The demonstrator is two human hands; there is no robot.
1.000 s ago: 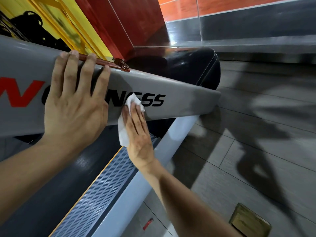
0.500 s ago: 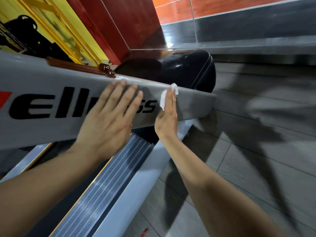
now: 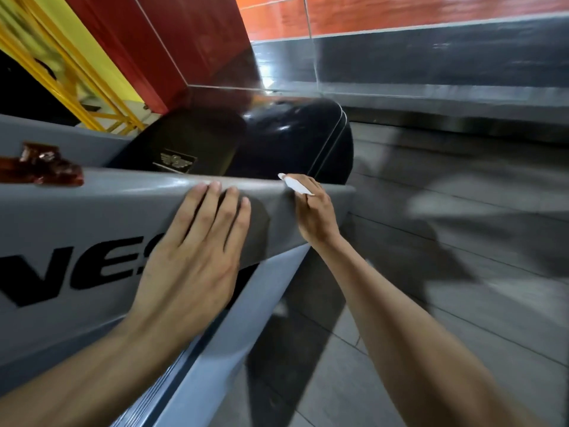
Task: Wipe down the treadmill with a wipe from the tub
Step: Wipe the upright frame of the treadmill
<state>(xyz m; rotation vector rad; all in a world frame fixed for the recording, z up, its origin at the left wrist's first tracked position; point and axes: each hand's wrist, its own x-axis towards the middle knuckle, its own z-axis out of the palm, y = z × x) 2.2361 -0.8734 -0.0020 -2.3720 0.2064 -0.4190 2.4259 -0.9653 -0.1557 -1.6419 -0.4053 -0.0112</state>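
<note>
- Wipe [image 3: 296,187] sits folded small in the right hand [image 3: 317,212], with the fingers curled round it and pressing it to the upper edge of the treadmill's grey side rail [image 3: 92,229]. Only a white sliver shows above the knuckles.
- Left hand [image 3: 197,257] lies flat on the same rail, fingers straight and spread, holding nothing. It seems to be steadying the rail or the person's lean, with its fingertips at the top edge.
- Both hands are on the rail with the right one farther along, near the rail's far tip. A short bare stretch of grey lies between them.
- Lengthwise, the rail runs from the lower left of the view up toward that tip, so the wiped line follows this axis. Little rail is left ahead of the wipe, while much more lies back toward the black lettering [image 3: 70,272] under and behind the left hand.
- Beyond the tip sits the glossy black motor cover [image 3: 295,140], just behind the wipe. It looks to me like the nearest unwiped surface, and the right hand is nearer to it.
- Outward again are grey floor tiles [image 3: 462,272] and a red wall [image 3: 172,41]. No tub is in view.
</note>
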